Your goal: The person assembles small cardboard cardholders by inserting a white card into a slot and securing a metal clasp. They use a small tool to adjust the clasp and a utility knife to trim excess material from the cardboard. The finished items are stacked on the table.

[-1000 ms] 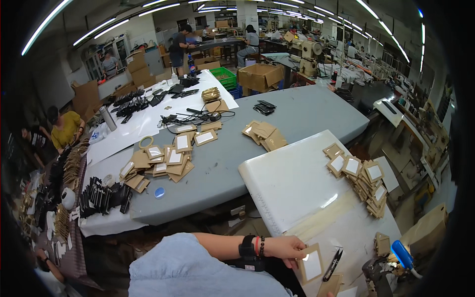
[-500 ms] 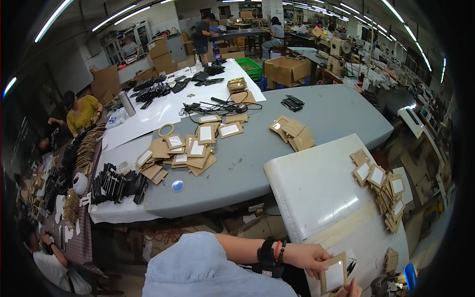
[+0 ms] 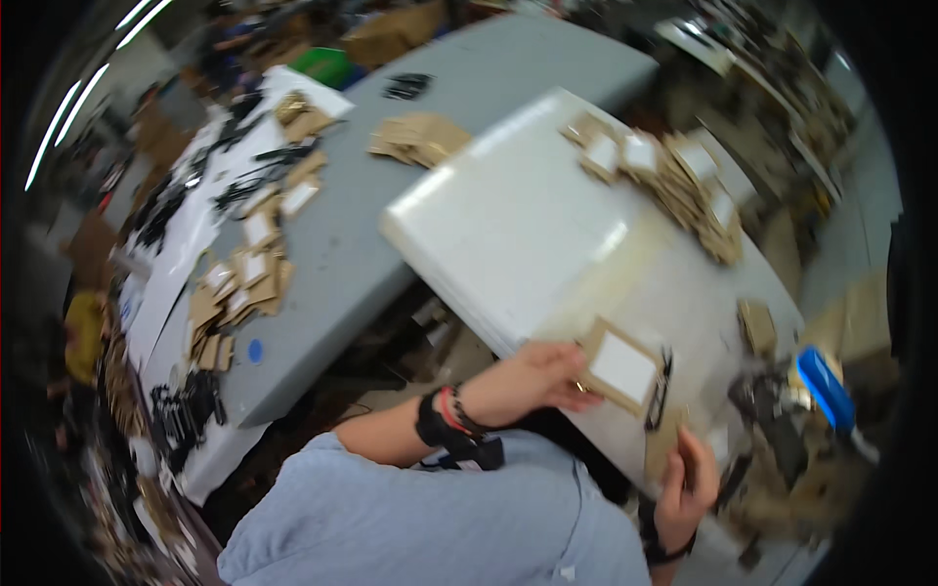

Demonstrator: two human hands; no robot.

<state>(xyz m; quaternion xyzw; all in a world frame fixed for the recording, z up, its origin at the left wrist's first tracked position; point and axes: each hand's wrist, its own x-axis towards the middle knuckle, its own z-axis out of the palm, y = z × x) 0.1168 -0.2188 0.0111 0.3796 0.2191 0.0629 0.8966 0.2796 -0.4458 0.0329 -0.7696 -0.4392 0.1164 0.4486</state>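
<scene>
The long grey worktop runs up the left, its near edge open above a dark gap. Against it stands the white worktop, bare through its middle, with free room between its corner and the hands. Since half a second ago the view has swung down and right, so the white surface now fills the centre. A heap of brown cardboard frames lies at its far right edge. The left hand has its fingers clamped on a brown cardboard frame with a white square centre, near the front edge. The right hand, fingers together, presses a brown card strip. A blue oblong object lies right.
</scene>
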